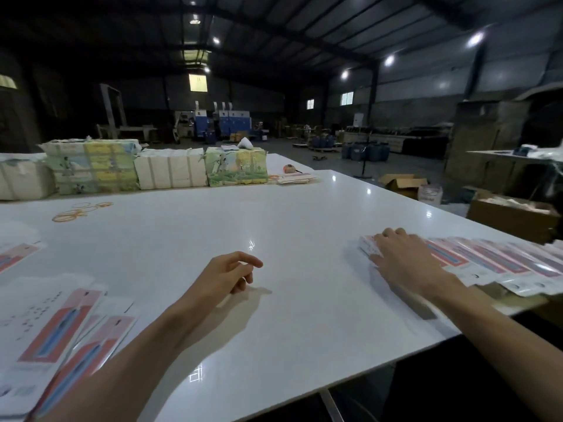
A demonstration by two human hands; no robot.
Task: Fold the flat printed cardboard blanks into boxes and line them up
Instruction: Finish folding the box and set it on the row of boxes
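Flat printed blanks (58, 339), pink and blue on white, lie fanned out at the near left of the white table (274, 315). A row of folded boxes (493, 263) with the same print runs along the right edge. My right hand (405, 260) lies flat with straight fingers on the leftmost box (367, 243) of that row. My left hand (228, 272) hovers over the middle of the table, fingers loosely curled, holding nothing.
Wrapped bundles of printed stock (91, 166) line the table's far edge, with a tape measure (289, 169) and loose cards beside them. Rubber bands (79, 210) lie at the far left. Open cartons (402, 182) stand on the floor to the right.
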